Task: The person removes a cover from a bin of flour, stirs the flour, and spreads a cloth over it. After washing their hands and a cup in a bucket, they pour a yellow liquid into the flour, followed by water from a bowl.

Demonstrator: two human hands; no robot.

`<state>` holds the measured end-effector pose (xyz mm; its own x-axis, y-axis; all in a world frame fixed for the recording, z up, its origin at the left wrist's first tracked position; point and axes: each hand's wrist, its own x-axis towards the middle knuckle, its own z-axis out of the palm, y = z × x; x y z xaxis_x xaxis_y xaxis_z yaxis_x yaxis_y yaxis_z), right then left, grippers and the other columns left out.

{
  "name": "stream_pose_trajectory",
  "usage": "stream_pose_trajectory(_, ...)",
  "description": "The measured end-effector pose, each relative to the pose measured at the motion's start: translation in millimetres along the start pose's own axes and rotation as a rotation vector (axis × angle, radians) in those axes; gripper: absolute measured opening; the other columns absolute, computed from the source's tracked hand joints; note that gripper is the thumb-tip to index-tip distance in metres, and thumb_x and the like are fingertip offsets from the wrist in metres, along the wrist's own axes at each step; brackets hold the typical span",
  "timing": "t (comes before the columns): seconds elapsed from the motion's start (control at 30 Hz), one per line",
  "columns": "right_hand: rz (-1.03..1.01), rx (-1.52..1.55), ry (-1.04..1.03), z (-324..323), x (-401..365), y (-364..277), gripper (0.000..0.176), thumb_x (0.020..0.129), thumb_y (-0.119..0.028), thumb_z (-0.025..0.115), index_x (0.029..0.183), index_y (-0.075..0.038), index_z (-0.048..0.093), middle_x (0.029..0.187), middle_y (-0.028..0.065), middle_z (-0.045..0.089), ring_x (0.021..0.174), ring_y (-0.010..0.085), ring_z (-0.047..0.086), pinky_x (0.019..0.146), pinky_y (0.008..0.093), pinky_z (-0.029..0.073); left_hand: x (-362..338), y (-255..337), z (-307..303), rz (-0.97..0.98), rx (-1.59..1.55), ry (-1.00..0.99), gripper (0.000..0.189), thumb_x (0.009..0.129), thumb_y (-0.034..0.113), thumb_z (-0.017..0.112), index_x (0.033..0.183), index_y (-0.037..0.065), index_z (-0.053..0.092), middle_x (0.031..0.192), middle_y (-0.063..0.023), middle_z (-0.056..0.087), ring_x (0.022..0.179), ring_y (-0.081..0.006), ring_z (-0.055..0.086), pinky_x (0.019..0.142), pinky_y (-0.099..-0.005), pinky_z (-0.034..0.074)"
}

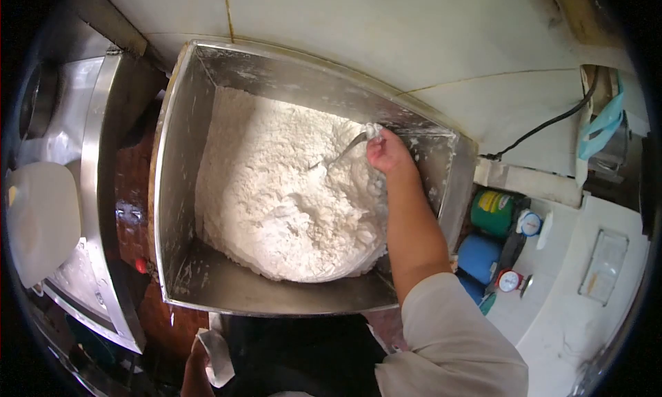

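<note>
Heaped white flour [289,176] fills much of a deep metal bin [241,290]. My right hand [387,152] reaches over the bin's right side, fingers closed around the flour-dusted end of a metal scoop [356,141]. The scoop's curved edge slopes left into the flour, and most of it is buried. My left hand [197,361] is low in the picture, below the bin's near edge. It is closed on a pale, stiff-looking piece [218,358] whose kind I cannot make out.
A white tiled wall [414,32] stands behind the bin. At the left are a metal counter [100,190] and a pale plastic container [45,221]. Green [492,212] and blue [478,256] cylinders with gauges stand at the right, near a black cable [545,127].
</note>
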<state>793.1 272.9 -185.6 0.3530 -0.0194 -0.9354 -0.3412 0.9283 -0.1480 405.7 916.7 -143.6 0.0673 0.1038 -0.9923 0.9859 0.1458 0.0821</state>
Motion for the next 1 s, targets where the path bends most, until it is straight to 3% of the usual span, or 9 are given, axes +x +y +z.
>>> stream_pose_trajectory(0.27, -0.067, -0.078, -0.057, 10, -3, 5, 0.016, 0.089, -0.017, 0.06, 0.086, -0.002, 0.056, 0.072, 0.0045, 0.058, 0.059, 0.0148, 0.056, 0.053, 0.0225, 0.052, -2, 5, -2, -0.067, -0.058, -0.074, 0.011, 0.087, 0.021, 0.058, 0.083, 0.011, 0.061, 0.074, -0.003, 0.058, 0.064, -0.0189, 0.058, 0.055, -0.0352, 0.048)
stream_pose_trajectory(0.37, -0.123, -0.086, 0.111, 4, 1, 5, 0.013, 0.086, -0.016, 0.064, 0.088, -0.006, 0.056, 0.073, 0.0032, 0.059, 0.058, 0.0155, 0.057, 0.052, 0.0227, 0.051, 1, 5, -2, -0.073, -0.066, -0.093, 0.011, 0.087, 0.02, 0.058, 0.082, 0.011, 0.061, 0.073, -0.0026, 0.058, 0.063, -0.0185, 0.058, 0.055, -0.0349, 0.048)
stream_pose_trajectory(0.43, -0.374, -0.693, 0.102, -8, 9, 4, 0.015, 0.085, -0.02, 0.063, 0.091, -0.007, 0.063, 0.077, 0.0045, 0.065, 0.067, 0.0175, 0.063, 0.058, 0.0291, 0.051, 3, 4, -2, -0.079, -0.074, -0.108, 0.011, 0.087, 0.02, 0.058, 0.082, 0.011, 0.061, 0.072, -0.0024, 0.058, 0.062, -0.0183, 0.057, 0.054, -0.0347, 0.048)
stream_pose_trajectory(0.47, -0.377, -0.695, 0.1, 2, -4, 12, 0.015, 0.085, -0.02, 0.063, 0.091, -0.007, 0.063, 0.077, 0.0045, 0.065, 0.067, 0.0175, 0.063, 0.058, 0.0291, 0.051, 5, 3, -2, -0.079, -0.078, -0.116, 0.011, 0.087, 0.02, 0.058, 0.082, 0.011, 0.061, 0.072, -0.0023, 0.058, 0.062, -0.0182, 0.057, 0.054, -0.0346, 0.048)
stream_pose_trajectory(0.53, -0.986, -1.536, 0.371, 34, -43, 35, 0.025, 0.08, -0.024, 0.063, 0.097, -0.005, 0.065, 0.084, 0.0151, 0.068, 0.073, 0.0295, 0.066, 0.065, 0.0403, 0.052, 7, 2, -2, -0.082, -0.085, -0.127, 0.011, 0.087, 0.02, 0.058, 0.081, 0.012, 0.061, 0.072, -0.0021, 0.058, 0.062, -0.018, 0.057, 0.053, -0.0343, 0.048)
stream_pose_trajectory(0.63, -1.115, -1.822, 0.376, 29, -32, 34, 0.033, 0.083, -0.028, 0.056, 0.101, -0.002, 0.065, 0.093, 0.0226, 0.066, 0.086, 0.037, 0.065, 0.077, 0.0448, 0.05, 8, 0, -3, -0.083, -0.102, -0.143, 0.011, 0.087, 0.02, 0.058, 0.08, 0.012, 0.061, 0.071, -0.0018, 0.057, 0.061, -0.0176, 0.057, 0.053, -0.034, 0.047)
stream_pose_trajectory(0.87, -1.038, -1.972, 0.208, 39, -30, 22, 0.038, 0.085, -0.031, 0.049, 0.101, -0.001, 0.063, 0.097, 0.027, 0.062, 0.096, 0.0413, 0.06, 0.085, 0.0455, 0.047, -2, 7, 3, -0.075, -0.208, -0.177, 0.012, 0.086, 0.02, 0.058, 0.078, 0.012, 0.06, 0.069, -0.0011, 0.056, 0.059, -0.0168, 0.056, 0.051, -0.0332, 0.047)
stream_pose_trajectory(0.93, -0.761, -1.925, 0.144, 44, -29, 19, 0.04, 0.085, -0.031, 0.048, 0.101, 0.002, 0.063, 0.101, 0.0293, 0.061, 0.099, 0.0429, 0.058, 0.087, 0.045, 0.046, -14, 24, 16, -0.066, -0.244, -0.182, 0.012, 0.086, 0.02, 0.058, 0.078, 0.012, 0.06, 0.069, -0.0009, 0.056, 0.058, -0.0167, 0.056, 0.051, -0.0331, 0.047)
stream_pose_trajectory(1.0, -0.765, -1.965, 0.186, 47, -24, 19, 0.042, 0.085, -0.032, 0.047, 0.1, 0.003, 0.063, 0.102, 0.0299, 0.06, 0.1, 0.0432, 0.058, 0.089, 0.0447, 0.045, -28, 45, 29, -0.055, -0.164, -0.204, 0.015, 0.085, 0.019, 0.058, 0.072, 0.013, 0.059, 0.064, 0.0011, 0.053, 0.053, -0.0148, 0.054, 0.047, -0.0308, 0.045)
